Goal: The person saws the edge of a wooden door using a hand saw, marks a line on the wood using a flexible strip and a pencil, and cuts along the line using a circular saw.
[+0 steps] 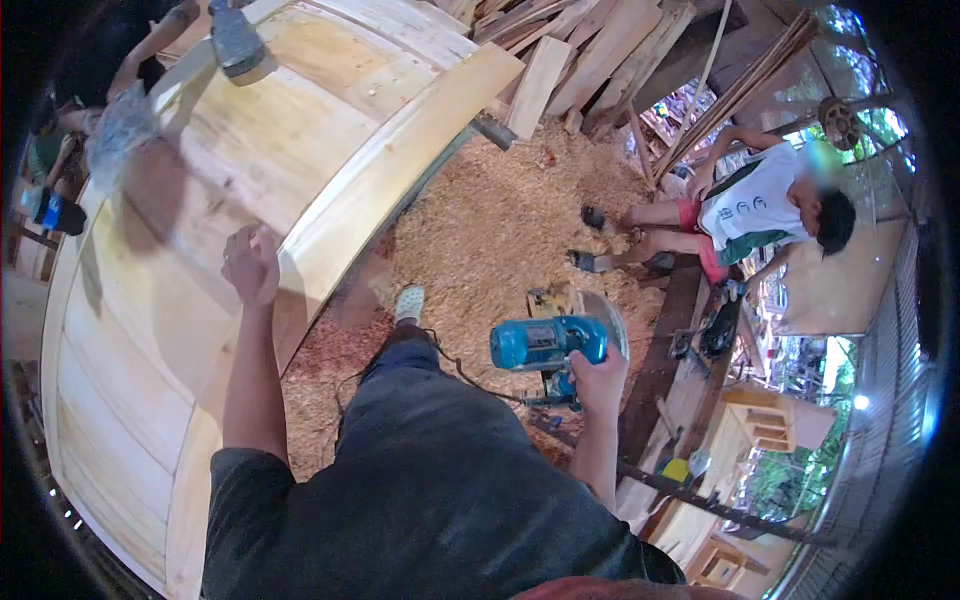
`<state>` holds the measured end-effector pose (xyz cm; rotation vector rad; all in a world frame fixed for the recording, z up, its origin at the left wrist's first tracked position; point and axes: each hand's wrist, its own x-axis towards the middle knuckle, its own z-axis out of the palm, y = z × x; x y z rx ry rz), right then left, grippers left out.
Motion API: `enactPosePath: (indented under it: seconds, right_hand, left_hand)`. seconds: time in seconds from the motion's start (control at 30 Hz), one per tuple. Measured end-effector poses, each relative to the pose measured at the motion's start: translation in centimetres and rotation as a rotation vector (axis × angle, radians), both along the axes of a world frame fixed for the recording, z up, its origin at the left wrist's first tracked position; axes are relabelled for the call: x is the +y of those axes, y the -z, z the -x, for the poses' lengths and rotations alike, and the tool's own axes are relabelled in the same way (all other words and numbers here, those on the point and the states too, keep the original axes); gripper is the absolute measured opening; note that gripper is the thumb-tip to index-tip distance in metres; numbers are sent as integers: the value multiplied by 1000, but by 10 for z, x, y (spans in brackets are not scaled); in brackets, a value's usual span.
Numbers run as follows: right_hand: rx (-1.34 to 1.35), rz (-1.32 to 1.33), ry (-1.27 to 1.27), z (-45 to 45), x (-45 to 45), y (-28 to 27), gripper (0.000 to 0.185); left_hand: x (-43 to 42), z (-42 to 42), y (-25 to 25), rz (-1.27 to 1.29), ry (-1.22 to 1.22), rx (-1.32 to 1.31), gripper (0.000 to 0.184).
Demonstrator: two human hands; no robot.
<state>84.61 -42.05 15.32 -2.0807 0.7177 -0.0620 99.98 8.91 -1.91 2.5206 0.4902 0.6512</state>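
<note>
In my right hand [597, 380] is a teal power saw [550, 343] that looks like a circular saw, held by its handle over the shavings. A dark cord [465, 375] trails from it toward my legs. My left hand [250, 265] is at the large pale wooden panel [290, 130], by its raised edge board [400, 130]. Its fingers are curled, and I cannot see whether anything is inside them.
Wood shavings [480, 220] cover the floor around my foot. Loose boards [540, 85] are piled behind. A seated person [750, 205] is on the right; another person's arm [150, 50] reaches in at upper left. A dark-headed tool [235, 45] and a bottle [55, 212] are by the panel.
</note>
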Motion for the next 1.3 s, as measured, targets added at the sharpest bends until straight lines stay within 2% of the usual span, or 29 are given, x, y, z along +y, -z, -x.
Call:
enactPosePath:
  seconds: [0.07,0.1,0.13,0.2,0.3,0.4,0.67,0.9,1.13,1.3]
  right_hand:
    - [-8,181,-98,-50,-30,11,14]
    - [-21,268,-151,-82,-32,3,14]
    - [-20,211,-145,-108,-34,-10,21]
    - [-8,203,-202,-161,-51,-19,21]
    - [-16,164,-305,-233,-67,-31,21]
    - [-60,174,-430,-310,-82,-26,21]
    - [-116,-97,-807,-510,-127,28,33]
    - [-141,-86,-969,-571,-139,56,24]
    - [44,-226,-987,-577,-145,73,23]
    - [1,-242,-946,-574,-146,80,23]
  left_hand:
    - [-34,-51,-1,-24,3,-31,34]
    - [-51,-74,-2,-8,-21,37,34]
    - [-66,-98,-4,9,-50,94,35]
    - [-94,-138,-12,58,-112,221,37]
    - [-130,-163,-11,4,-258,255,35]
    - [-153,-170,-7,-147,-377,277,33]
    - [-189,-198,-3,-176,-682,395,36]
    - [-184,-192,6,-225,-702,468,40]
    - [-178,-191,22,-240,-727,484,42]
    - [-176,-193,21,-240,-730,475,45]
